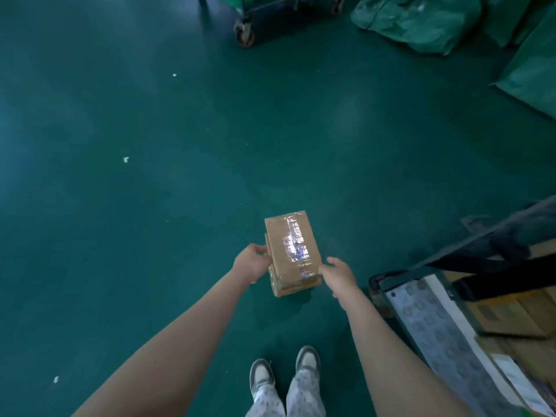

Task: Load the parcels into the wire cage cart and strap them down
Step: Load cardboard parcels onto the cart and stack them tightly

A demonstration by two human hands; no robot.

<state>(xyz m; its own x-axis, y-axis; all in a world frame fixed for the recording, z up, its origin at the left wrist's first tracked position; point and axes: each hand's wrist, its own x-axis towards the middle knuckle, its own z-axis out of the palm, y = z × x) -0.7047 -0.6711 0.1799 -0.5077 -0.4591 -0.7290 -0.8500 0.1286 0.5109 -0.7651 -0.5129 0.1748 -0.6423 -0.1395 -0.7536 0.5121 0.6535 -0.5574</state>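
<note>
Head view looks down on a wide green floor (pixel 150 176), with the person standing in the middle of it and the loading step in hand: one parcel is being carried, not yet stowed. To their right, low in the picture, stands the cart (pixel 391 279), its near edge a dark frame beside a grey patterned panel. Brown cartons (pixel 511 311) already lie inside it, and a black strap (pixel 511 282) hangs across them, slack as far as I can judge. Far off at the top are heaped green sacks (pixel 421 22) and the wheel of another trolley (pixel 244 33).

The parcel (pixel 293 251) is a taped cardboard box held in the air in front of the person's body, well clear of the floor and to the left of the cart. A second layer shows at its near end; whether that is another box underneath I cannot tell.

Both arms reach forward and down, bare and nearly straight. The left hand (pixel 252 263) grips the box's left edge with curled fingers. The right hand (pixel 338 273) holds the near right corner, thumb on top.

Next, I judge, comes a turn to the right and a lift over the cart's edge, setting the box flat on the cartons so the strap can cross it later.
</note>
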